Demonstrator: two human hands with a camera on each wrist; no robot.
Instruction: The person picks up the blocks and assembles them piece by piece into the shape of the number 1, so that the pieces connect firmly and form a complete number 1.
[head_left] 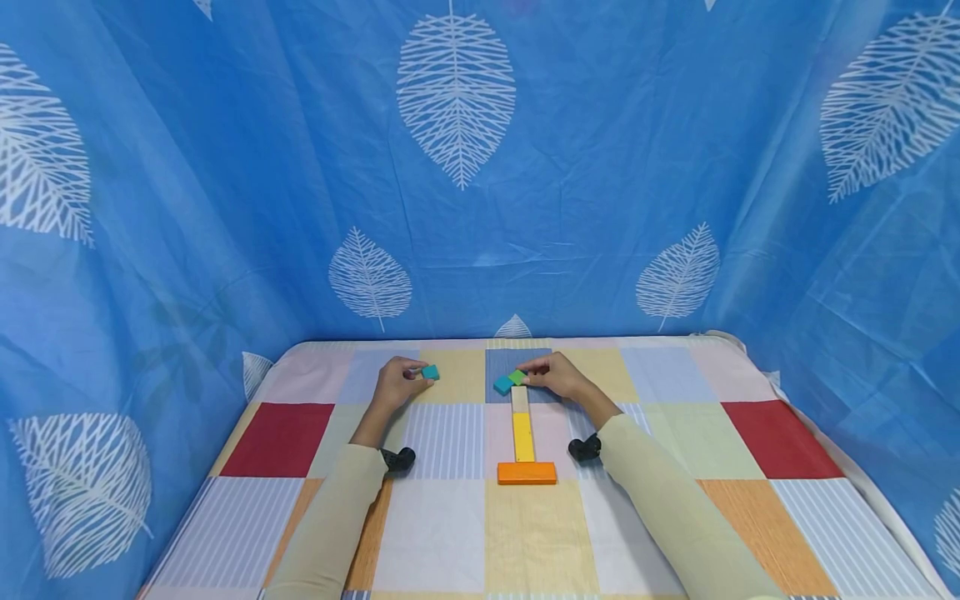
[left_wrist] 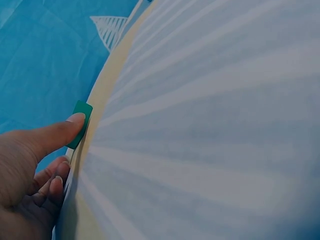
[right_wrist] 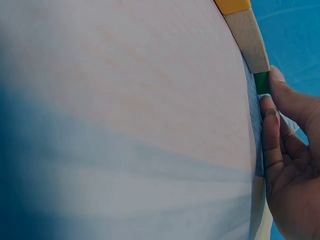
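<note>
Left hand [head_left: 396, 385] pinching small teal wooden block [head_left: 431, 372] on patchwork cloth [head_left: 660, 433]; right hand [head_left: 557, 377] nipping small green wooden block [head_left: 517, 377] beside pale plank [head_left: 520, 399]. Probably light, rigid, smooth; best gripped at side faces.

Counted beyond the orange block [head_left: 527, 472]: two teal blocks [head_left: 430, 372], one green block [head_left: 517, 377], one yellow bar [head_left: 522, 436], one plain wooden bar [head_left: 520, 398].

A curtained recording booth; leaf-print blue drapes [head_left: 480, 167] enclose a patchwork-covered table [head_left: 660, 517].
</note>
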